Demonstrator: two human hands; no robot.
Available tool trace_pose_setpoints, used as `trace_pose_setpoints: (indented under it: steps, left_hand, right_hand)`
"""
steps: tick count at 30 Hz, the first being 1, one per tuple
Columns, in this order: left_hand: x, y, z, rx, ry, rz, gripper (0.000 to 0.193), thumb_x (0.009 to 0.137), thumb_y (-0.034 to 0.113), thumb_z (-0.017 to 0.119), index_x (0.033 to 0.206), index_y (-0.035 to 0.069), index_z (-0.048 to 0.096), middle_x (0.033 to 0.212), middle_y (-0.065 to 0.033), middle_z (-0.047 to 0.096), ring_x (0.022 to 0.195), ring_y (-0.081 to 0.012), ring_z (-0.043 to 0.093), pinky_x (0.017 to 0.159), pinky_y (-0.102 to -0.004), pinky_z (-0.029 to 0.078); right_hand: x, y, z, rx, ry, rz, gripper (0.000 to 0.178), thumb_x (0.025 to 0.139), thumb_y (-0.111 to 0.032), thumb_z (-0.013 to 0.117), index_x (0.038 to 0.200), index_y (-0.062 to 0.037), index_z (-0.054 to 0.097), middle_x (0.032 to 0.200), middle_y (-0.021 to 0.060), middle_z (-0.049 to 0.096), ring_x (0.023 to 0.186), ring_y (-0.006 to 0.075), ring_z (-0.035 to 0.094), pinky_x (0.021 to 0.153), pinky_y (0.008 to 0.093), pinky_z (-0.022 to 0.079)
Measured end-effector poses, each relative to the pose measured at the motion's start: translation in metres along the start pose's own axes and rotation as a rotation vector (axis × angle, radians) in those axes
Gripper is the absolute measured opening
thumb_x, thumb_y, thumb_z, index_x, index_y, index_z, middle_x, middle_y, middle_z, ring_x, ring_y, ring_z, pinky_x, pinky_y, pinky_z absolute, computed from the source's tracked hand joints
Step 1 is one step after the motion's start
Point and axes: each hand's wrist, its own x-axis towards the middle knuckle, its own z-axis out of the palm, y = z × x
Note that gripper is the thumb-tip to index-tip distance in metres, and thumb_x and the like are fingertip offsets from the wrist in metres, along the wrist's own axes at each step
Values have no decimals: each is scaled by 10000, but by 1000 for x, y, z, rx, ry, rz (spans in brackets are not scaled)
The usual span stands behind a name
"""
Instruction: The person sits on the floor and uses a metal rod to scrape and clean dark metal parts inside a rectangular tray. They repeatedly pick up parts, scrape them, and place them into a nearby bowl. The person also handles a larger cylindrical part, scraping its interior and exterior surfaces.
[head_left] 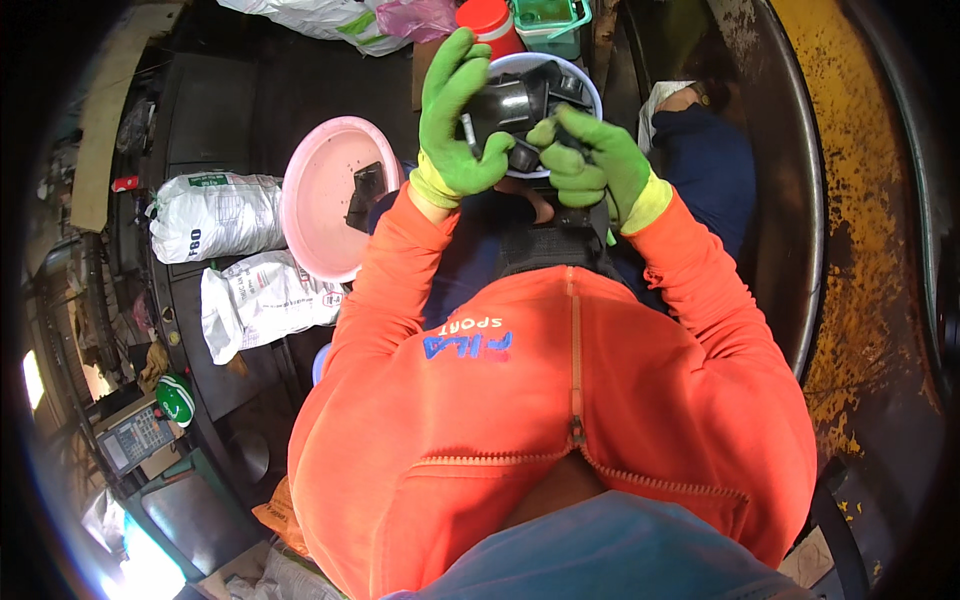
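Both my hands wear green gloves and are raised over a white-rimmed bowl (597,95) of black moulded parts. My left hand (452,125) has its fingers long and its thumb below, around a glossy black cylindrical part (503,103). A short silvery pin or strip (469,134) shows against that palm; whether it belongs to the part I cannot tell. My right hand (598,165) is at the bowl's right side, fingers curled and thumb near the index finger. What it pinches, if anything, is too small or hidden to make out.
Left of my arm stands a pink basin (322,205) with dark pieces (368,195) in it. White printed sacks (218,215) lie beyond it. A red-lidded container (487,22) and a green box (550,22) are behind the bowl. A rusty yellow metal edge (830,260) runs along the right.
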Motion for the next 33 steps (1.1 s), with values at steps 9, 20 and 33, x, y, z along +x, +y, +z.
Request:
trace_pose_setpoints:
  steps: [9, 20, 33]
  left_hand:
    - [-20, 22, 36, -337, 39, -373, 1100, 690, 370, 763, 1513, 84, 90, 1514, -200, 192, 1347, -349, 336, 1115, -462, 271]
    - [-33, 22, 24, -1612, 226, -1092, 925, 729, 490, 587, 1458, 26, 260, 1465, -239, 314, 1325, -435, 349, 1073, -612, 281]
    - [-26, 14, 21, -1426, 372, -1025, 554, 751, 206, 553, 1248, -34, 511, 1336, -239, 480, 1163, -384, 522, 1013, -490, 421]
  right_hand:
    - [2, -20, -6, -950, 333, -637, 251, 871, -49, 553, 1095, 28, 637, 861, 30, 642, 733, 68, 568, 646, 218, 466]
    - [-4, -29, -24, -1051, 342, -647, 225, 903, -108, 554, 1076, 16, 629, 1013, 56, 669, 904, 157, 620, 822, 273, 477]
    - [5, -11, -25, -1738, 207, -993, 214, 881, -142, 623, 1078, -65, 658, 979, 92, 678, 856, 272, 664, 723, 324, 527]
